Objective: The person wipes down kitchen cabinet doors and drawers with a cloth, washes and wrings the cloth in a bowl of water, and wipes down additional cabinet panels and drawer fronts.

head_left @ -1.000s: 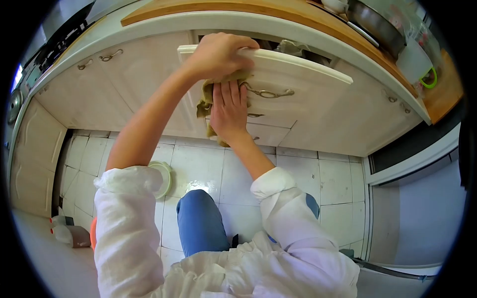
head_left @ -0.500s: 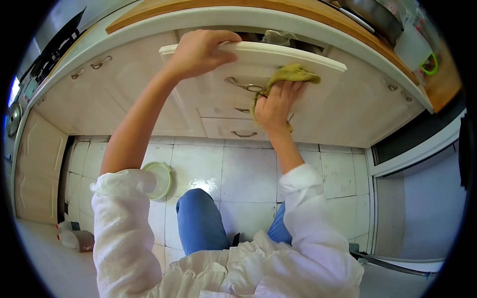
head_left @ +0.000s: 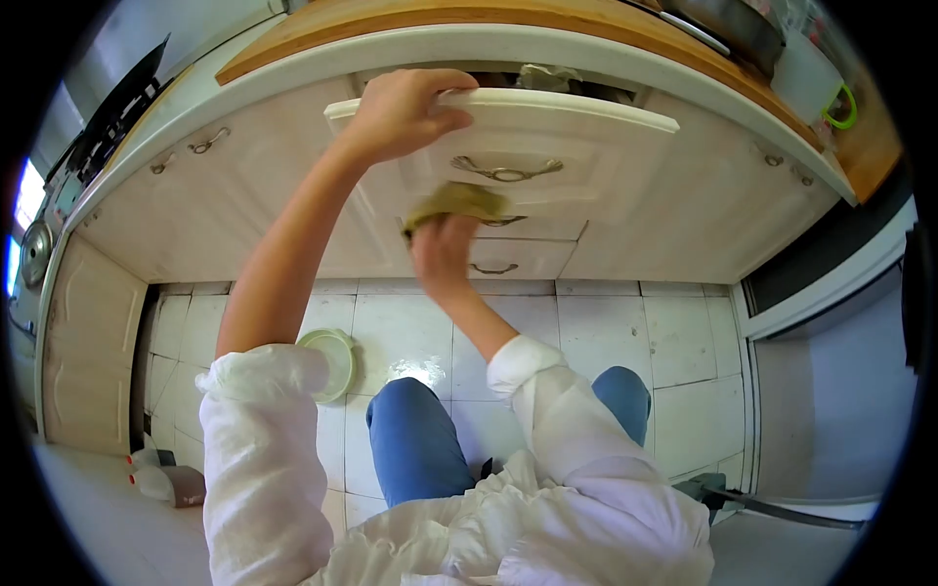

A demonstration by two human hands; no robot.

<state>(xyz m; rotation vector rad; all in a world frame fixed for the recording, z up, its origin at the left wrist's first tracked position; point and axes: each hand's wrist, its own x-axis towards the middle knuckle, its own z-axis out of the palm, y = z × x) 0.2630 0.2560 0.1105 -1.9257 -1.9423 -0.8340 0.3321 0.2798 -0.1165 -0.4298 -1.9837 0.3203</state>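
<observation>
My left hand grips the top edge of a cream drawer front near its left end, thumb in front and fingers over the edge. The drawer is pulled partly out, and something pale shows inside it. An ornate metal handle sits on the drawer front. Lower down, my right hand holds a yellow-green cloth against or close to the lower left of this front; exact contact cannot be made out. The cloth is blurred and partly covers the handle of the drawer below.
A light green basin stands on the tiled floor to the left of my knees. Above the drawers runs a countertop with a wooden board. A pan lies at the upper right. Plastic bottles are at lower left.
My right hand has moved the cloth from the right of the top handle down and left, leaving that handle uncovered. My left hand keeps its hold on the drawer edge.
</observation>
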